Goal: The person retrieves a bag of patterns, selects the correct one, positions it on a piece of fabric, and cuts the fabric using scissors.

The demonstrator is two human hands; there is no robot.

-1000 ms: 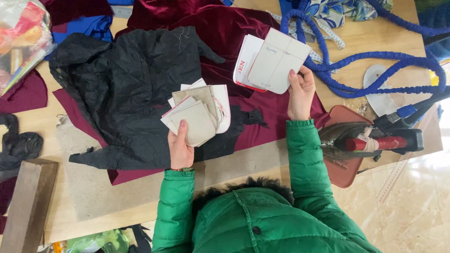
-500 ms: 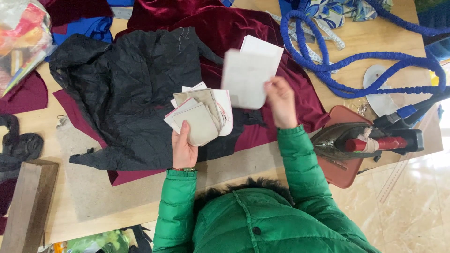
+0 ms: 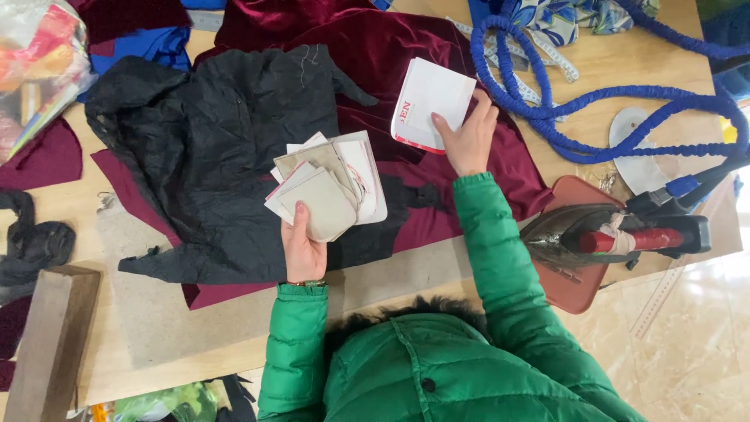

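Card pieces (image 3: 328, 191), a fanned stack of pale shapes, sit in the left hand (image 3: 303, 250), fingers clamped under them, right over the black fabric (image 3: 211, 148). Just right of that fabric, the right hand (image 3: 467, 139) pinches a white card (image 3: 431, 103) with a red edge, above the maroon velvet (image 3: 375, 47). Far right of the fabric there's an iron (image 3: 617, 234) resting on its brown tray (image 3: 574, 289), with a blue hose (image 3: 594, 101) looped behind it.

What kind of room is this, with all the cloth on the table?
It looks like a sewing or tailoring workshop. Dark red velvet and black fabric are spread over the worktable, an iron rests at the right, and the left hand holds a fan of card pattern pieces.
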